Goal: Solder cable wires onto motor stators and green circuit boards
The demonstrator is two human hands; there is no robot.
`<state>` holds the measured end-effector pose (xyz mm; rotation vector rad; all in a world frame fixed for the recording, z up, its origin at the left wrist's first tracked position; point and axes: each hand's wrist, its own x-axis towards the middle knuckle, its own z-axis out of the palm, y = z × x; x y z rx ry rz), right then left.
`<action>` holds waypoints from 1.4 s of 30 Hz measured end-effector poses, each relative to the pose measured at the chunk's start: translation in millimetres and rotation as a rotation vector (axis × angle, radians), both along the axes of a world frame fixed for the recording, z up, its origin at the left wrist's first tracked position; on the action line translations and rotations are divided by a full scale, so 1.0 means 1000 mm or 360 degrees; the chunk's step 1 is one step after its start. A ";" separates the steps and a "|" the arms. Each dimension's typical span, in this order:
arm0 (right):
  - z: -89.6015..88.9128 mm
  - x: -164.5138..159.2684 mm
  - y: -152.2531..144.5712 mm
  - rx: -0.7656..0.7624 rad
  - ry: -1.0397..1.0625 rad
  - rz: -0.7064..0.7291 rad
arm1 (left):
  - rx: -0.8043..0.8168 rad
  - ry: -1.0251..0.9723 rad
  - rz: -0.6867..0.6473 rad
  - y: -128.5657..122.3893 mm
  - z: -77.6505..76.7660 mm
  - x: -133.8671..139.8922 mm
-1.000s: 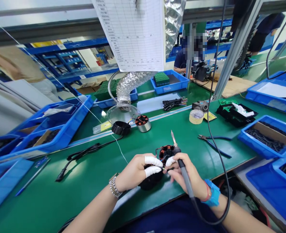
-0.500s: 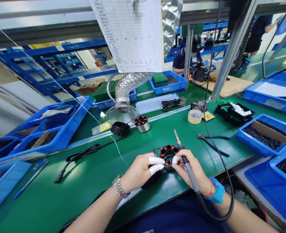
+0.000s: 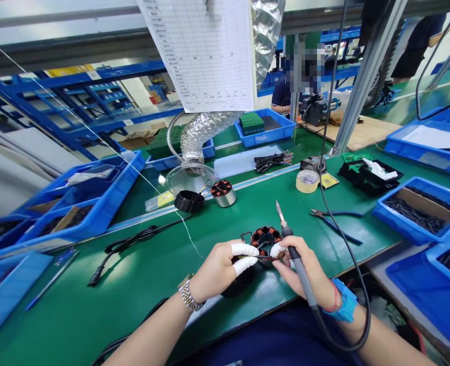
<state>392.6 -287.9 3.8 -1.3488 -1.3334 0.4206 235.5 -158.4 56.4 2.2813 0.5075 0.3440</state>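
A copper-wound motor stator (image 3: 262, 235) lies on the green bench right in front of me, partly covered by my fingers. My left hand (image 3: 222, 267), with white finger cots on the thumb and a finger, pinches a thin dark wire (image 3: 263, 257) at the stator's near side. In my right hand (image 3: 304, 267) rests a soldering iron (image 3: 300, 272), its bare tip pointing up and away. The right thumb and cotted forefinger also close at the wire's other end; the exact contact is hidden. A dark round part (image 3: 238, 284) sits below my left fingers.
Farther back stand a second stator (image 3: 223, 194) and a black ring (image 3: 188, 201). Cutting pliers (image 3: 339, 223), a solder tin (image 3: 307, 181) and a black cable (image 3: 133, 241) lie around. Blue bins (image 3: 419, 216) line both sides; a fume duct (image 3: 200, 137) hangs behind. A co-worker sits beyond.
Both hands stay at the stator with almost no movement. The view has shifted very slightly, and slightly more of the wire shows between my fingers.
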 end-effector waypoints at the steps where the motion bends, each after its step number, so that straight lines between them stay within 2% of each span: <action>1: 0.001 0.000 0.000 0.0019 -0.0016 0.0000 | -0.0003 -0.0013 0.0007 0.000 -0.001 0.000; 11: 0.001 0.001 0.002 0.0118 -0.0184 0.0000 | 0.0134 0.0027 -0.0059 -0.001 -0.007 0.001; 17: -0.006 0.003 0.003 0.0165 -0.0088 0.0011 | 0.0385 0.0182 -0.0131 -0.001 -0.007 -0.001; 25: -0.006 0.002 0.002 0.0155 -0.0021 0.0004 | 0.0677 0.0366 -0.0168 -0.004 -0.001 0.002; 29: -0.006 0.003 0.003 0.0110 0.0039 0.0042 | 0.0536 0.0314 -0.0217 -0.003 -0.001 0.000; 34: -0.006 0.003 0.003 0.0088 0.0079 0.0053 | 0.0338 0.0170 -0.0151 -0.002 -0.005 -0.001; 42: -0.004 0.001 0.002 0.0089 0.0068 0.0037 | 0.0332 0.0059 -0.0117 -0.001 -0.008 0.001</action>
